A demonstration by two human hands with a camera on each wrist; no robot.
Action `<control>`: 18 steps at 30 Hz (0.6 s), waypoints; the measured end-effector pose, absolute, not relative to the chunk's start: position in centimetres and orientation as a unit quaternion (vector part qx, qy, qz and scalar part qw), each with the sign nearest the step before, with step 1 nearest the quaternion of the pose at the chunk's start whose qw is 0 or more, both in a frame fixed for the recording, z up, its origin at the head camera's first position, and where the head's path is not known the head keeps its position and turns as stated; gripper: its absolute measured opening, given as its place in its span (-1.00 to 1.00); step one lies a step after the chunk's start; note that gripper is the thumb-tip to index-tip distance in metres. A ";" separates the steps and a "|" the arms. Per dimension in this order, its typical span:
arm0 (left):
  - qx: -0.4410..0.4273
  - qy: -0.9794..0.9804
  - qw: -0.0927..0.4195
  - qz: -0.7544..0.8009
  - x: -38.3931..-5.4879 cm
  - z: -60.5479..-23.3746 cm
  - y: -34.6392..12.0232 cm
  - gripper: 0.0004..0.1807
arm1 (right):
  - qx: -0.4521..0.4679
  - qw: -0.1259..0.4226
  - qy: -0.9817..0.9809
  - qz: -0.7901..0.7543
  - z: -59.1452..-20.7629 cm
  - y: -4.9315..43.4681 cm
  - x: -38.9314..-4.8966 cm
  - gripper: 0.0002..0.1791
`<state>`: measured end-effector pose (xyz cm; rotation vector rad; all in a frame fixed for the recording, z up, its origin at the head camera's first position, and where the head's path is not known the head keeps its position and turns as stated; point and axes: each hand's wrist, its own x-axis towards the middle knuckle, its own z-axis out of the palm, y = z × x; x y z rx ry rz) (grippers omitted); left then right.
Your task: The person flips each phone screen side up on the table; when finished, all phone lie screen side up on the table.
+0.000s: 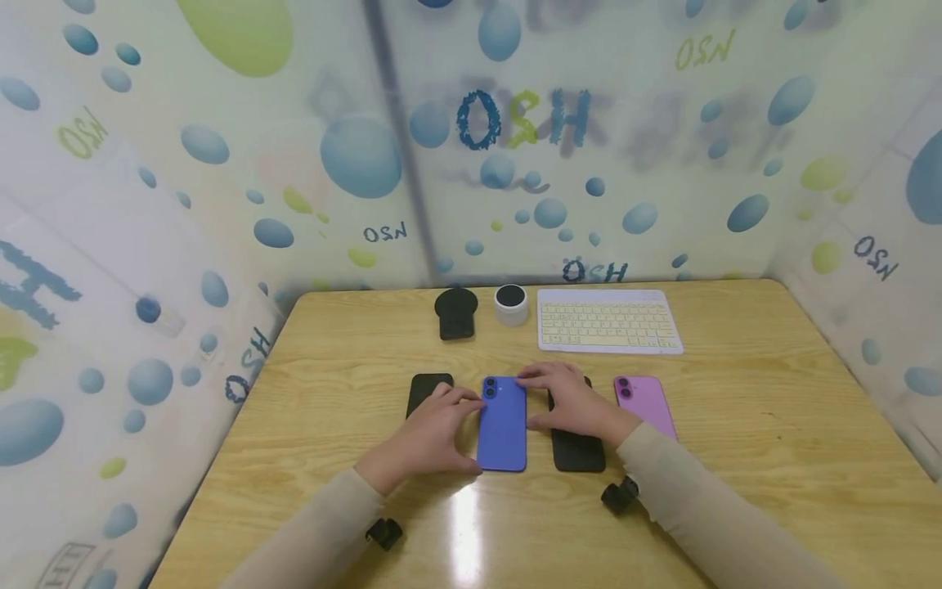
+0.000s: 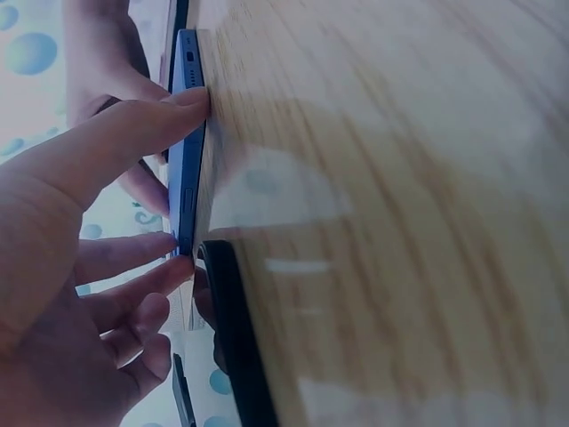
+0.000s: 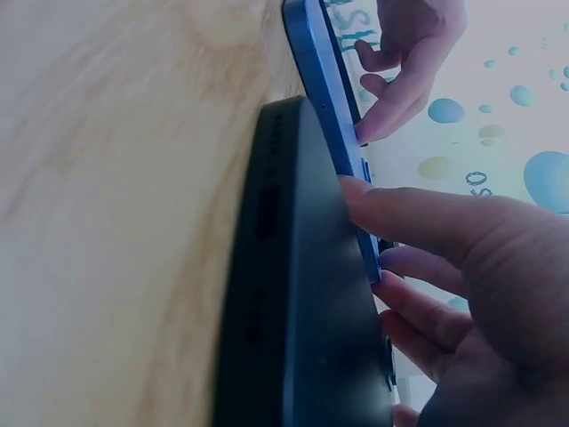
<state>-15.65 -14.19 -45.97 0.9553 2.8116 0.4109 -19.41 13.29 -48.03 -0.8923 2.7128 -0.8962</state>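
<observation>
A blue phone (image 1: 503,425) lies back up on the wooden table between the two hands. My left hand (image 1: 434,433) holds its left side, thumb at the lower corner and fingertips farther up the edge; the left wrist view shows this thumb (image 2: 185,108) against the phone's rim. From the other side my right hand (image 1: 570,398) holds the upper right edge, reaching over a black phone (image 1: 579,451). Behind the left hand lies another black phone (image 1: 425,391), partly covered. A pink phone (image 1: 648,402) is under the right forearm's edge, partly hidden.
Along the back of the table (image 1: 773,393) stand a black object with a rounded top (image 1: 456,314), a white cylinder with a dark top (image 1: 511,306) and a white keyboard (image 1: 609,321). A patterned curtain (image 1: 625,147) closes off the back and sides.
</observation>
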 end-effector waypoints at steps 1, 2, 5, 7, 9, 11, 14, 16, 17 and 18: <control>0.316 0.936 0.073 0.135 -15.6 -45.9 -14.2 0.03 | -0.296 0.075 0.902 -0.304 -48.0 13.3 -19.4 -0.26; 0.315 0.937 0.074 0.134 -15.6 -45.9 -14.1 0.03 | -0.295 0.076 0.901 -0.308 -48.0 13.2 -19.4 -0.25; 0.312 0.937 0.077 0.134 -15.6 -45.8 -14.1 0.03 | -0.293 0.078 0.899 -0.316 -48.0 13.1 -19.4 -0.25; 0.313 0.937 0.077 0.133 -15.6 -45.8 -14.1 0.02 | -0.290 0.081 0.897 -0.323 -47.9 13.1 -19.3 -0.25; 0.315 0.937 0.077 0.129 -15.6 -45.9 -14.0 0.02 | -0.288 0.081 0.897 -0.326 -47.8 13.1 -19.3 -0.26; 0.317 0.937 0.075 0.126 -15.7 -45.9 -14.0 0.03 | -0.287 0.080 0.896 -0.328 -47.8 13.1 -19.3 -0.27; 0.318 0.938 0.075 0.120 -15.7 -46.0 -14.0 0.03 | -0.286 0.075 0.897 -0.329 -47.8 13.0 -19.3 -0.29; 0.317 0.938 0.076 0.119 -15.7 -46.0 -14.0 0.04 | -0.281 0.074 0.897 -0.332 -47.9 13.0 -19.3 -0.30; 0.317 0.938 0.077 0.119 -15.8 -46.0 -14.0 0.04 | -0.280 0.072 0.897 -0.334 -47.9 13.0 -19.3 -0.31; 0.317 0.937 0.079 0.121 -15.8 -46.0 -14.0 0.04 | -0.277 0.071 0.897 -0.338 -47.9 13.0 -19.3 -0.32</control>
